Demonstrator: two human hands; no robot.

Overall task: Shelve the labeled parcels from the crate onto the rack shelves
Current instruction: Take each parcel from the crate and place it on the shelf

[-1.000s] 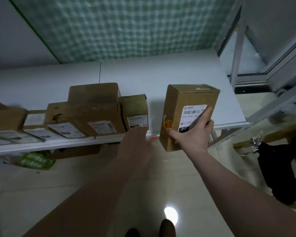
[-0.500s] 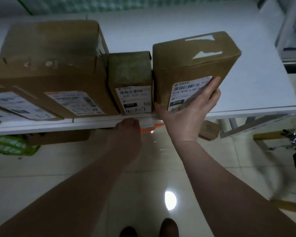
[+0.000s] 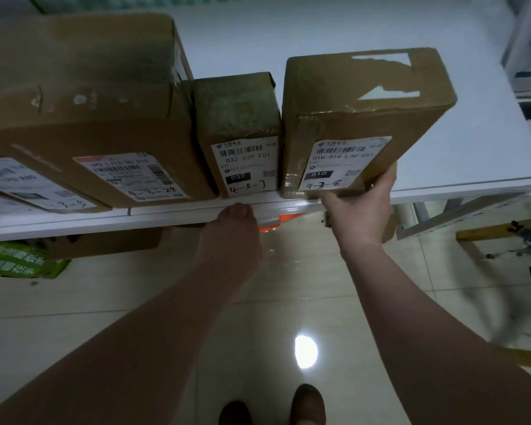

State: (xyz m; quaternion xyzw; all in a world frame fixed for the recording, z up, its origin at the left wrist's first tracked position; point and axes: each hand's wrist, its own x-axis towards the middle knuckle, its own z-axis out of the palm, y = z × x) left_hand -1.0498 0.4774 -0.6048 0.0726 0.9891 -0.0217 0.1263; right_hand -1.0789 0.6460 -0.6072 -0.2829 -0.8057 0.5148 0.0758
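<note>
Four labeled parcels stood in a row along the front edge of the white shelf [image 3: 442,167], labels facing us. Our right hand [image 3: 360,207] held the rightmost parcel [image 3: 359,118] at its lower right corner, fingers wrapped up the right side and the thumb under the front bottom edge. That box stood upright at the shelf's front edge, just beside the small parcel [image 3: 239,130]; we could not tell whether the two touched. Its label [image 3: 341,162] read 010 in a black block, with 4-3-8 handwritten below. The small parcel's label showed 032 and a handwritten 4-3-7.

Our left hand [image 3: 232,231] was loosely curled and held nothing; it sat at the shelf's front lip just below the small parcel, the fingers hidden from us on the far side.

To the left stood the large parcel [image 3: 86,96], marked 4-3-24, pressed against the small one. Further left, another parcel [image 3: 22,185] was partly cut off by the edge of view.

Below the shelf we saw a green bag [image 3: 19,262] on the glossy tiled floor [image 3: 288,302], which reflected a bright light, and a bit of orange [image 3: 276,222] under the lip. The toes of our shoes [image 3: 307,403] showed at the bottom.
</note>
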